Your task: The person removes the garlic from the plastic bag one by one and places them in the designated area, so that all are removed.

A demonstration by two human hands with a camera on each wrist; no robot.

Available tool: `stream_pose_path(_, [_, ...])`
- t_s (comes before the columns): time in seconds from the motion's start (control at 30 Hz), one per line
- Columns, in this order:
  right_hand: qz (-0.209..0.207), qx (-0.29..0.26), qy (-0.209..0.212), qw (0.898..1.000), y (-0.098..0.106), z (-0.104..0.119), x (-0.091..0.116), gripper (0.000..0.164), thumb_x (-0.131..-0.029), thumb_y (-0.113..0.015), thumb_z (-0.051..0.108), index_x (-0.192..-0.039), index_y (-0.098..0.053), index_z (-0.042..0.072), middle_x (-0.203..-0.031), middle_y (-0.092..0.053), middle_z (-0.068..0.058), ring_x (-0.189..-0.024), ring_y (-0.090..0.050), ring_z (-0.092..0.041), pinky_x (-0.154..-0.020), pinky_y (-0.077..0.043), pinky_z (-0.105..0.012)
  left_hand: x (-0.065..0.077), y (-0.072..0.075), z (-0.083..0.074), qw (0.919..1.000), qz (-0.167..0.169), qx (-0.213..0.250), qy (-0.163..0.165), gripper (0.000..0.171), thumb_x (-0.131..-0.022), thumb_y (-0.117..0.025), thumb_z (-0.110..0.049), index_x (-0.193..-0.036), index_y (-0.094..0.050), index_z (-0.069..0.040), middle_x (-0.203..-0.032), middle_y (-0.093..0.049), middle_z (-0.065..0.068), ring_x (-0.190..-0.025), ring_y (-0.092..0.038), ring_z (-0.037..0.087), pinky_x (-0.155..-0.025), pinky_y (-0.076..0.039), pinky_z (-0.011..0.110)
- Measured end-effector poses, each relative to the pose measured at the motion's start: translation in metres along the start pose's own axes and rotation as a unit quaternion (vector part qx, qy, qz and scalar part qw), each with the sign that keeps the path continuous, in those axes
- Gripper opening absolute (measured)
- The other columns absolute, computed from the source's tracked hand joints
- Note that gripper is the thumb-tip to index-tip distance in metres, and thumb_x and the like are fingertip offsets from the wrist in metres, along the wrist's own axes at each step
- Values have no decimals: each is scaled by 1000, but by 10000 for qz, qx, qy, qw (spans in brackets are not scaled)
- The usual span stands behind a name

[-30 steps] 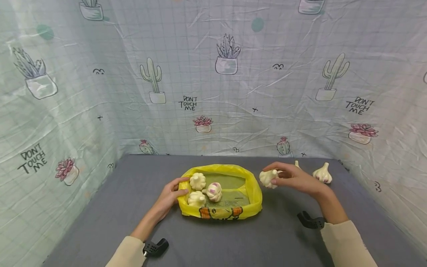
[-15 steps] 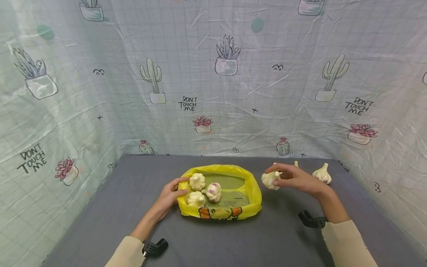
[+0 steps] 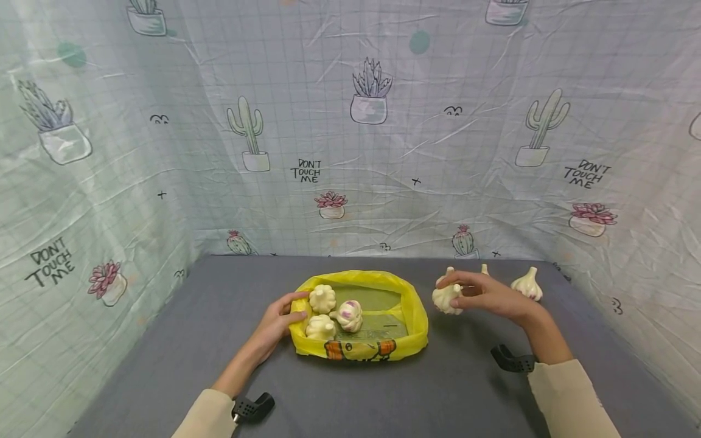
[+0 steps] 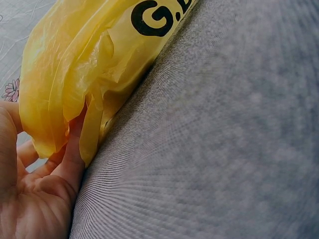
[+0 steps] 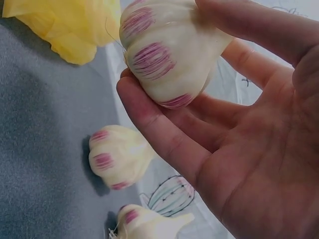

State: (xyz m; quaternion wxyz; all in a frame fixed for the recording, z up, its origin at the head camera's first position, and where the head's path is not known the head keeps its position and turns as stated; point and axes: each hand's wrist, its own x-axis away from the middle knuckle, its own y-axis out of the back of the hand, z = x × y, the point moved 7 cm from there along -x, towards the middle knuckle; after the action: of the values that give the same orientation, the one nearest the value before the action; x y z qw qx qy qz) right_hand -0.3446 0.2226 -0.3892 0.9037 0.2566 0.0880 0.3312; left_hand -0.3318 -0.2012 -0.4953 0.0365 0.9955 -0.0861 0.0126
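Note:
A yellow plastic bag (image 3: 413, 316) lies on the table with its mouth spread wide and its rim folded down. Three garlic bulbs sit inside at its left end, one of them the purple-marked bulb (image 3: 349, 316). My left hand (image 3: 272, 325) grips the bag's left side; in the left wrist view its fingers (image 4: 75, 144) go in among the plastic folds. To the right of the bag, my right hand (image 3: 493, 296) holds another garlic bulb (image 5: 169, 50) between thumb and fingers, raised over the table. White skin with purple streaks shows on that bulb.
Beyond the right hand stand more garlic bulbs, one (image 3: 527, 284) in plain sight and others partly hidden by the hand. Two appear below the hand in the right wrist view, including a streaked bulb (image 5: 117, 157). A cactus-print curtain (image 3: 328, 140) encloses the grey table (image 3: 219, 286).
My right hand has drifted slightly right and down with its garlic bulb, away from the bag. A bulb behind it now shows more. The left hand keeps its grip.

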Motion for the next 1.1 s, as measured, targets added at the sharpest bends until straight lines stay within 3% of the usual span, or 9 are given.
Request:
stream_pose_path(0.23, [73, -98, 135, 9998, 2, -7, 1, 40, -101, -64, 14, -140, -59, 5, -153, -46, -26, -127, -52, 4, -96, -53, -29, 0, -1, -1, 10000, 47, 31, -16, 51, -103, -61, -12, -152, -49, -11, -154, -47, 24, -112, -67, 21, -85, -60, 34])
stream_pose_path(0.43, [25, 0, 82, 10000, 6, -11, 2, 37, -101, -65, 15, -137, -62, 7, -145, -57, -1, -126, -52, 5, -97, -52, -28, -1, -1, 0, 10000, 74, 26, -16, 51, -103, -61, -11, -152, -48, -11, -153, -48, 24, -113, -67, 22, -86, -60, 35])
stream_pose_path(0.57, [2, 45, 24, 10000, 6, -14, 2, 37, -101, -65, 15, -136, -63, 8, -148, -54, -14, -126, -52, 5, -97, -51, -28, -1, -1, 0, 10000, 90, 17, -21, 52, -103, -60, -12, -153, -48, -11, -153, -48, 24, -114, -67, 22, -87, -60, 35])
stream_pose_path(0.7, [40, 89, -37, 9999, 7, -16, 2, 40, -101, -65, 17, -138, -60, 4, -151, -48, -27, -125, -54, -4, -96, -52, -32, 0, -1, -1, 10000, 91, 21, -34, 52, -103, -60, -12, -153, -47, -10, -152, -49, 25, -114, -67, 23, -86, -61, 35])
stream_pose_path(0.9, [95, 58, -157, 9998, 6, -21, 3, 44, -101, -66, 17, -140, -57, 1, -148, -51, -25, -120, -59, -14, -94, -53, -33, 0, 0, 0, 9999, 88, 4, -64, 52, -103, -60, -12, -154, -47, -9, -152, -48, 26, -114, -67, 22, -87, -60, 34])
stream_pose_path(1.1, [161, 115, -152, 9997, 5, -24, 2, 39, -101, -65, 17, -138, -61, 6, -152, -48, -27, -123, -56, -7, -97, -49, -40, -2, 0, 1, 9999, 86, 0, -88, 52, -103, -60, -12, -153, -47, -9, -150, -50, 26, -112, -67, 21, -85, -60, 33])
